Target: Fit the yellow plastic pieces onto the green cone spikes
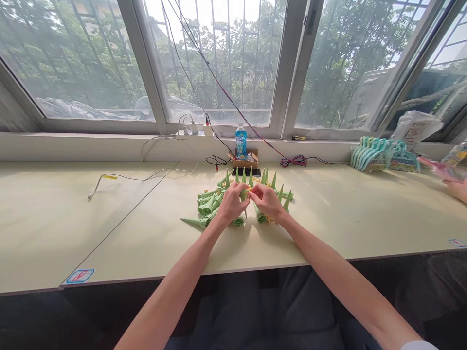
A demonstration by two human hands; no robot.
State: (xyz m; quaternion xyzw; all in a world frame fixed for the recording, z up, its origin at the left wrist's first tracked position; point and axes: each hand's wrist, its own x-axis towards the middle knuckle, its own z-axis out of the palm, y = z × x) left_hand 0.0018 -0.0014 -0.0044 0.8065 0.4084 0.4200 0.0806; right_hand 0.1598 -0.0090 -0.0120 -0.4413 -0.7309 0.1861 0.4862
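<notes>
My left hand [232,203] is closed around a green plastic cone-shaped spike [243,195], whose thin tip points down below the fingers. Close against it, my right hand [267,200] pinches a small yellow plastic piece [250,189] at the top of that spike. The fingers partly cover both parts, so I cannot tell whether they are joined. Around my hands lie more green spikes [207,206]. Several others [273,181] stand upright with their points up behind my hands, and small yellow pieces are scattered among them.
Behind the spikes are a dark phone [239,172], a cardboard box [245,164] and a blue bottle [241,142]. Coiled cable [295,160] and a white cable [146,179] lie on the table [146,243]. Turquoise hangers [372,153] stand right, near another person's hand [457,189].
</notes>
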